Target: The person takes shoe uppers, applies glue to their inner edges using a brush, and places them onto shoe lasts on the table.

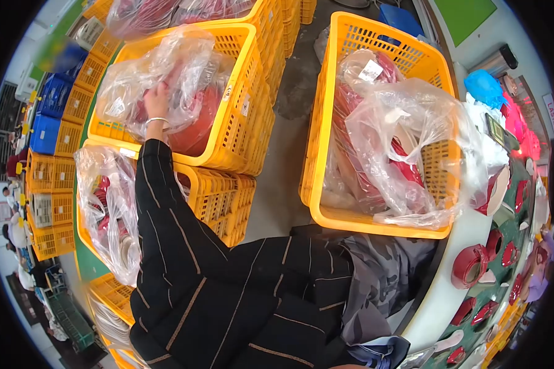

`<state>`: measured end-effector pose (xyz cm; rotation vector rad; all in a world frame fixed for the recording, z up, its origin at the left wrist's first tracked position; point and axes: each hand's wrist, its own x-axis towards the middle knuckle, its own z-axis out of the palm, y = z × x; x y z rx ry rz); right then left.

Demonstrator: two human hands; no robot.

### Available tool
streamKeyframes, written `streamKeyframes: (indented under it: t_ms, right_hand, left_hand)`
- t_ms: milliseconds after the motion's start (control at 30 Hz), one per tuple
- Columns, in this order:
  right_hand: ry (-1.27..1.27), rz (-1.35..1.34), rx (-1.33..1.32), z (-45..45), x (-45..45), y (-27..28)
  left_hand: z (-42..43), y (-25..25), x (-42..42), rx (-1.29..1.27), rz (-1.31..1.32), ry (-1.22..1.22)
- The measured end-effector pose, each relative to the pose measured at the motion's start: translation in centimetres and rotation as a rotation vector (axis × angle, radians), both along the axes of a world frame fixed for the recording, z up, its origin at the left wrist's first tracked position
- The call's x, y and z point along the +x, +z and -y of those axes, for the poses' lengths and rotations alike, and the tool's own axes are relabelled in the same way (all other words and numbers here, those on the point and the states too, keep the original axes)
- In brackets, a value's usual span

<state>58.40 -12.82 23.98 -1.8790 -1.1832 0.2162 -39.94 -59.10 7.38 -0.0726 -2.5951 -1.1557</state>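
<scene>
My left hand (157, 101), with a white band at the wrist, reaches into a yellow crate (234, 117) on the left. Its fingers are closed on a clear plastic bag (194, 55), partly lost in the folds. Red pieces (201, 123) show through and beside this bag. My right hand is out of view.
Another yellow crate (324, 178) on the right holds bagged red and beige pieces. A bagged load (108, 215) sits in a lower left crate. Red shoes (471, 265) stand along the conveyor (440, 301) at right. Grey floor (286, 147) runs between the crates.
</scene>
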Motion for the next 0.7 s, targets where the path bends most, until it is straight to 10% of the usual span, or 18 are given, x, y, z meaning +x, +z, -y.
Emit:
streamKeyframes:
  t_ms: [67,467,700]
  right_hand:
    - [-0.022,-0.003,-0.009,0.6,0.4,-0.1]
    - [-0.153,-0.037,-0.006,4.7,2.1,-0.1]
    - [-0.191,-0.073,0.007,5.9,3.6,-0.9]
  left_hand:
    - [2.5,-1.0,-1.2,-0.459,-0.108,0.181]
    - [1.5,-1.7,-2.7,-0.800,0.305,0.356]
    - [0.5,1.0,-1.8,-0.865,-0.090,0.448]
